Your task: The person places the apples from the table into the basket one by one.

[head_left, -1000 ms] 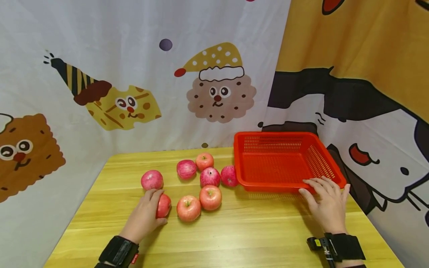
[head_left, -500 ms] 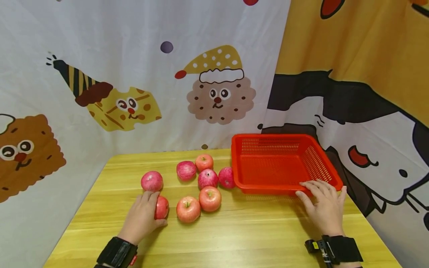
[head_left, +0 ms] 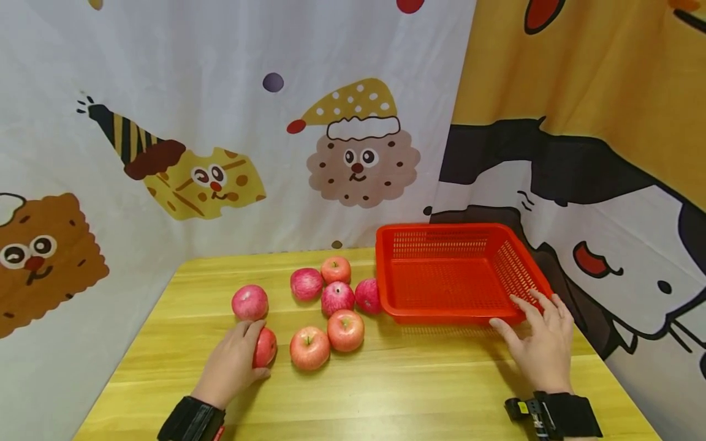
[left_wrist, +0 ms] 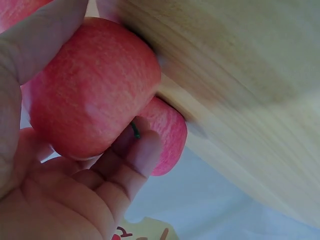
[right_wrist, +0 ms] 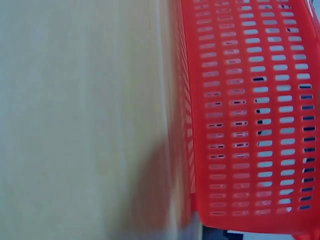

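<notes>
My left hand (head_left: 228, 362) holds a red apple (head_left: 266, 348) on the table, fingers and thumb bent about it. In the left wrist view this apple (left_wrist: 95, 87) lies between thumb and fingers, with a pink apple (left_wrist: 170, 137) behind it. My right hand (head_left: 543, 349) is at the front right corner of a red plastic basket (head_left: 430, 315). Its fingers are spread and loosely bent near the rim; whether they touch it is unclear. The right wrist view shows the basket's slotted wall (right_wrist: 250, 115) and no fingers.
A pink apple (head_left: 250, 302) lies just beyond my left hand. Several more apples, among them a front one (head_left: 309, 348), cluster left of the basket; one pink apple (head_left: 368, 296) is against its side. A printed curtain (head_left: 358, 49) hangs behind the wooden table (head_left: 386, 392).
The basket has slid a little left, and the two pink apples beside it shifted left too. My right fingers have lifted and spread at the rim. The left hand keeps hold of its apple.
</notes>
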A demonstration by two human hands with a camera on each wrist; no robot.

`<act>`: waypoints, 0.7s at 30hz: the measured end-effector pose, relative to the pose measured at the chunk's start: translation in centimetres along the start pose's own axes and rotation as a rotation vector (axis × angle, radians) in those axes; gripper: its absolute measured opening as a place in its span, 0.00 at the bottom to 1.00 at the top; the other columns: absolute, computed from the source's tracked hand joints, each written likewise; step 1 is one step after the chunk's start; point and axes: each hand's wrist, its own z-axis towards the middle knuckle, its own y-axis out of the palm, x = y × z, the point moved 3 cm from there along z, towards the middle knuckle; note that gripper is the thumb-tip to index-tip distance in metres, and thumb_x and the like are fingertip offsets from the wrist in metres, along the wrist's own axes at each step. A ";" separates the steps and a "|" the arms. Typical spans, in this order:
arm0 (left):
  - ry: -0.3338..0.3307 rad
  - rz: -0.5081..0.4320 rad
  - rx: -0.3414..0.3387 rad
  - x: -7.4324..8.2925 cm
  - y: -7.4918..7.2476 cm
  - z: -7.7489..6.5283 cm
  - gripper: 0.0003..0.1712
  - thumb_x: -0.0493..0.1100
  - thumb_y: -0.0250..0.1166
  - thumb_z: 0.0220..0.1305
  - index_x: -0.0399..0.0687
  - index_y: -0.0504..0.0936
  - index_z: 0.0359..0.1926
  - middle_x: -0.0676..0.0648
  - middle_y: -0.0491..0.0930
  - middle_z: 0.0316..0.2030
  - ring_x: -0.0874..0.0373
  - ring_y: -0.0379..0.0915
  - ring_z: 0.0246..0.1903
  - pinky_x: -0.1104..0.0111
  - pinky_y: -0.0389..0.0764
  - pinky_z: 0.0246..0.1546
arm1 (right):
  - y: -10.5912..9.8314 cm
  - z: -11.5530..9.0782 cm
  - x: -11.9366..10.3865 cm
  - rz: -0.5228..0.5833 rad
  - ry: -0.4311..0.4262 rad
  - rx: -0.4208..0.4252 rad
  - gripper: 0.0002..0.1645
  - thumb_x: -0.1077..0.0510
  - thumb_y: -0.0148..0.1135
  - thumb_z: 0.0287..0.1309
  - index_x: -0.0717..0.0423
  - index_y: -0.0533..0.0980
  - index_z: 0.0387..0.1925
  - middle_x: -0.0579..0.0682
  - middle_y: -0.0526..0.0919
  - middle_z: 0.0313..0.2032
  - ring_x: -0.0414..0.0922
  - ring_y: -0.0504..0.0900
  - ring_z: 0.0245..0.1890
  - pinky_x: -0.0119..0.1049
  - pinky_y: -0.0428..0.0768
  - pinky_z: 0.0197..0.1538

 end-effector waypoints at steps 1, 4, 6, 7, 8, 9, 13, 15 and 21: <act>-0.004 -0.001 -0.005 0.0 0.0 0.0 0.58 0.50 0.87 0.29 0.38 0.72 0.64 0.35 0.75 0.54 0.40 0.75 0.54 0.46 0.77 0.56 | -0.1 0.0 0.2 0.006 0.013 0.005 0.39 0.50 0.81 0.36 0.59 0.79 0.53 0.71 0.68 0.63 0.68 0.54 0.72 0.63 0.41 0.76; -0.017 -0.014 -0.015 -0.1 0.2 -0.1 0.56 0.49 0.86 0.30 0.37 0.71 0.64 0.35 0.75 0.55 0.40 0.75 0.54 0.46 0.77 0.56 | 0.0 0.0 0.8 0.031 0.050 -0.004 0.38 0.51 0.82 0.36 0.60 0.79 0.52 0.73 0.65 0.66 0.69 0.52 0.73 0.63 0.42 0.77; -0.030 -0.028 -0.019 -0.3 0.2 -0.1 0.55 0.50 0.85 0.32 0.37 0.71 0.63 0.35 0.75 0.54 0.41 0.75 0.53 0.46 0.78 0.54 | 0.1 -0.1 1.0 0.042 0.066 -0.015 0.37 0.52 0.82 0.37 0.61 0.79 0.51 0.72 0.66 0.66 0.69 0.56 0.72 0.62 0.42 0.77; -0.040 -0.040 -0.023 -0.4 0.3 -0.1 0.54 0.50 0.85 0.33 0.36 0.71 0.63 0.35 0.75 0.54 0.41 0.76 0.52 0.46 0.79 0.53 | 0.1 -0.1 1.1 0.051 0.077 -0.021 0.35 0.53 0.81 0.38 0.60 0.79 0.50 0.72 0.66 0.66 0.69 0.57 0.71 0.61 0.42 0.77; -0.053 -0.055 -0.026 -0.6 0.3 -0.2 0.54 0.51 0.84 0.34 0.37 0.71 0.63 0.35 0.75 0.53 0.41 0.76 0.51 0.47 0.79 0.52 | 0.2 -0.1 1.1 0.054 0.083 -0.024 0.34 0.53 0.81 0.38 0.60 0.79 0.50 0.71 0.67 0.65 0.69 0.58 0.70 0.60 0.43 0.78; -0.067 -0.072 -0.031 -0.8 0.3 -0.2 0.53 0.51 0.84 0.35 0.37 0.71 0.63 0.35 0.76 0.53 0.42 0.77 0.50 0.47 0.80 0.51 | 0.2 -0.1 1.1 0.057 0.087 -0.025 0.33 0.53 0.81 0.39 0.60 0.79 0.49 0.71 0.68 0.64 0.68 0.59 0.70 0.59 0.42 0.78; -0.111 -0.124 -0.030 -1.4 0.1 -0.4 0.52 0.53 0.83 0.37 0.40 0.70 0.63 0.35 0.77 0.52 0.43 0.79 0.47 0.47 0.81 0.48 | 0.3 -0.3 1.0 0.064 0.109 -0.023 0.32 0.53 0.81 0.39 0.60 0.80 0.48 0.70 0.70 0.62 0.68 0.61 0.67 0.58 0.42 0.78; -0.104 -0.118 0.011 -1.4 -0.3 -0.2 0.51 0.55 0.82 0.37 0.42 0.71 0.62 0.36 0.79 0.51 0.42 0.78 0.46 0.46 0.80 0.46 | 0.3 -0.3 1.0 0.070 0.120 -0.025 0.31 0.53 0.81 0.40 0.59 0.80 0.47 0.70 0.71 0.60 0.68 0.61 0.66 0.59 0.43 0.78; -0.032 -0.167 0.178 0.8 -3.0 1.8 0.49 0.58 0.82 0.35 0.43 0.74 0.58 0.40 0.82 0.46 0.42 0.75 0.44 0.49 0.80 0.42 | 0.1 -0.4 0.8 0.094 0.126 -0.035 0.28 0.54 0.81 0.40 0.58 0.81 0.45 0.69 0.73 0.58 0.67 0.63 0.63 0.64 0.47 0.74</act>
